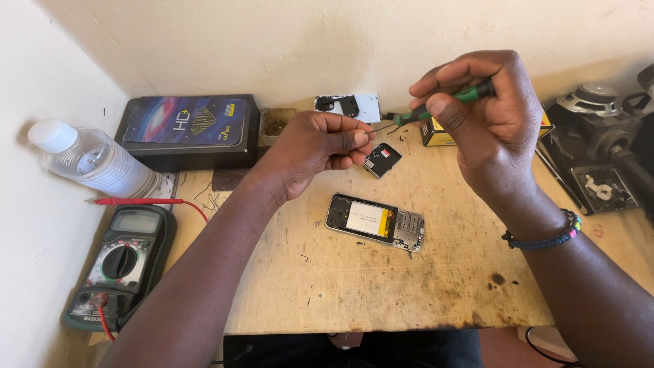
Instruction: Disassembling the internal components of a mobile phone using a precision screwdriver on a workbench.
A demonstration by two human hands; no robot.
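My right hand (484, 116) grips a small green-handled screwdriver (446, 102) whose thin tip points left at my left hand (320, 146). The fingers of that hand are pinched together near the tip; whatever lies between them is too small to make out. Below both hands an opened phone (376, 221) lies on the wooden table (381, 293), back cover off, with its battery and circuit board exposed. A small dark phone part (383, 159) rests just right of my left fingers. A beaded bracelet is on my right wrist.
A digital multimeter (121, 266) with red probe lead sits at front left beside a lying plastic bottle (92, 160). A dark box (187, 129) and a white cover piece (347, 105) stand against the wall. A yellow box (436, 133) and speaker parts (599, 136) occupy the right.
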